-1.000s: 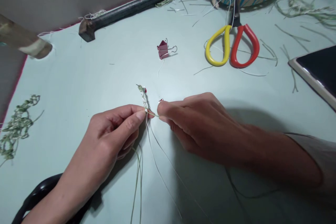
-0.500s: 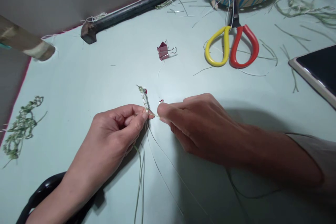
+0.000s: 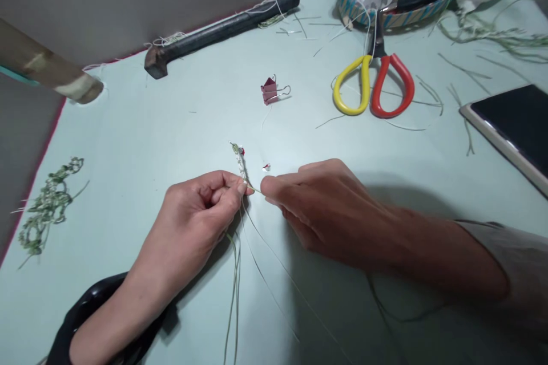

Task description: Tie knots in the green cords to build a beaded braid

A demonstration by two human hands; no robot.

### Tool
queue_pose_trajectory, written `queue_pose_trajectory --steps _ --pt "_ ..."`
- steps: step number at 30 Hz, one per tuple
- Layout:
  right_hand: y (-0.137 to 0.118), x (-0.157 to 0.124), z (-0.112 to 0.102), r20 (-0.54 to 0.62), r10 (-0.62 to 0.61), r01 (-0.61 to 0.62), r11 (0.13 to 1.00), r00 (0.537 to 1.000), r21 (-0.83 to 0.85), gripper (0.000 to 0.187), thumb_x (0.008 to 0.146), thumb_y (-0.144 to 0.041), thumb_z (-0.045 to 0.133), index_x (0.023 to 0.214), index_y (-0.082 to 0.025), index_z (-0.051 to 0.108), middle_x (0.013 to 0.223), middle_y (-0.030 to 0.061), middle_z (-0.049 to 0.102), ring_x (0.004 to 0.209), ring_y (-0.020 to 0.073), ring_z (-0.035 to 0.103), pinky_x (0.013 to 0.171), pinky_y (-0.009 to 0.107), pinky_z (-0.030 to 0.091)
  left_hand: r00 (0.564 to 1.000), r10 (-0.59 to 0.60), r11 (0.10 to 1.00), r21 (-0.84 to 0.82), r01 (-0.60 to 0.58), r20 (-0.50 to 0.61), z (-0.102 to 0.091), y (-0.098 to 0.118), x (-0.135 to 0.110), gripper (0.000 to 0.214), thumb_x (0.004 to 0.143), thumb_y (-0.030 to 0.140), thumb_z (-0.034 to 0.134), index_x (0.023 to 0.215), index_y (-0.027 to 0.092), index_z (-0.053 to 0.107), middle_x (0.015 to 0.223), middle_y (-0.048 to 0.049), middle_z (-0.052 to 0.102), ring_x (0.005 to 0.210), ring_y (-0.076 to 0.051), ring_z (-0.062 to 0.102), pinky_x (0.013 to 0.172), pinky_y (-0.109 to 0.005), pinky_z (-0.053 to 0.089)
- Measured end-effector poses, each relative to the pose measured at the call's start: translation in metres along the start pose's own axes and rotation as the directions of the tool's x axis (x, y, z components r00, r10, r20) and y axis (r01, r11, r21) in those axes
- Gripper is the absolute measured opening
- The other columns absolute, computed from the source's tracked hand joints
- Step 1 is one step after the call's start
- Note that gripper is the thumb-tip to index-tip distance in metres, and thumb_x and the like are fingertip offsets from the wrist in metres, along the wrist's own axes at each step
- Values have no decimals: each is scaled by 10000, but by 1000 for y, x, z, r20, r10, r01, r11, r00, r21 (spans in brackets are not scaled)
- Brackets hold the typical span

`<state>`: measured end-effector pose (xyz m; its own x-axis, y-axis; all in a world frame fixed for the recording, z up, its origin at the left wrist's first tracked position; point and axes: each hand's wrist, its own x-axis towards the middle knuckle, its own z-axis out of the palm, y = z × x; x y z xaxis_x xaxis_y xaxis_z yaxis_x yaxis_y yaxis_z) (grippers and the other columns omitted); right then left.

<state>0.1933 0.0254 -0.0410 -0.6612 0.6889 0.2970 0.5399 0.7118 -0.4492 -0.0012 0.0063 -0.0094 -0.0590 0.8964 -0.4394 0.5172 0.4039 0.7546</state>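
My left hand [image 3: 209, 205] pinches a small knotted cord braid [image 3: 241, 164], white and green with a red bit near its top end. The braid points away from me over the table. Loose green cords [image 3: 234, 296] and thin white cords [image 3: 274, 256] trail from under that hand toward the near edge. To the right, my right hand [image 3: 317, 199] is closed with thumb and finger together on a green cord [image 3: 257, 189], stretched short between both hands. Just beyond my right fingertips lies a tiny red and white piece [image 3: 266, 167].
A maroon binder clip [image 3: 269, 92] and scissors [image 3: 371, 85] with yellow and red handles lie farther back. Behind them are a dark metal bar [image 3: 222, 31] and a basket [image 3: 411, 18]. A phone [image 3: 514, 125] is at right, a knotted green piece [image 3: 49, 202] at left.
The view has shifted slightly, so everything appears a little displaced. My right hand sits slightly farther from the tiny red and white piece, which shows more fully. Both grips are unchanged.
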Motion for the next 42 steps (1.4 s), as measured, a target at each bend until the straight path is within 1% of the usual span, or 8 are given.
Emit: queue_pose_trajectory --steps 6,12,15,18,21,24,34,42 --pt "-4 -2 2 -20 77 -80 976 997 -202 180 840 -81 476 721 -215 488 595 -56 347 566 141 146 526 297 147 999 0 1000 -19 1 49 -2 0 3 330 860 487 654 688 205 656 487 77 329 450 -70 220 373 -180 160" --pt "-2 -1 2 4 45 -41 945 999 -326 127 920 -105 508 908 -192 599 890 49 602 740 187 434 695 357 287 998 42 999 -13 -41 37 -1 5 1 353 855 447 660 608 202 598 449 76 343 430 -72 232 382 -209 153" --pt "-4 -6 -2 -29 -56 43 939 998 -342 235 924 -64 460 1060 -163 625 1090 102 664 930 250 525 774 401 333 997 64 998 -12 -63 40 -1 5 0 338 863 396 645 596 197 593 430 75 362 423 -70 244 395 -221 160" --pt "-14 -15 -6 19 -275 269 921 961 -282 338 975 -45 367 1184 -110 625 1199 103 691 1060 238 564 904 440 394 995 89 996 -1 -89 40 -1 5 -1 281 870 347 639 639 187 633 446 72 401 433 -67 274 410 -222 176" --pt "-24 -29 -5 128 -403 423 876 906 -232 319 1063 -254 415 1243 -82 615 1268 100 692 1264 217 530 1105 441 368 994 106 994 13 -107 39 -1 6 -3 322 903 340 635 625 179 611 451 78 393 441 -62 284 421 -218 195" --pt "-29 -42 -2 230 -383 428 883 895 -195 503 1037 -487 496 1327 -83 567 1375 116 657 1389 226 466 1205 458 324 993 109 993 32 -110 38 0 9 -7 415 948 314 622 572 177 513 447 97 348 425 -54 268 417 -208 198" --pt "-45 -60 -8 300 -329 388 907 895 -163 521 1049 -413 481 1422 -49 496 1416 180 632 1354 281 530 1140 550 425 997 58 996 62 -61 51 2 5 -2 254 993 396 622 984 145 660 806 11 654 590 -102 586 536 -246 525" --pt "-47 -59 2 330 -348 396 914 878 -91 638 1008 -537 523 1458 -87 482 1583 169 492 1525 320 358 1211 661 327 994 43 999 26 -46 96 1 8 -8 279 989 398 625 1124 156 661 1031 -57 710 815 -171 690 712 -346 614"
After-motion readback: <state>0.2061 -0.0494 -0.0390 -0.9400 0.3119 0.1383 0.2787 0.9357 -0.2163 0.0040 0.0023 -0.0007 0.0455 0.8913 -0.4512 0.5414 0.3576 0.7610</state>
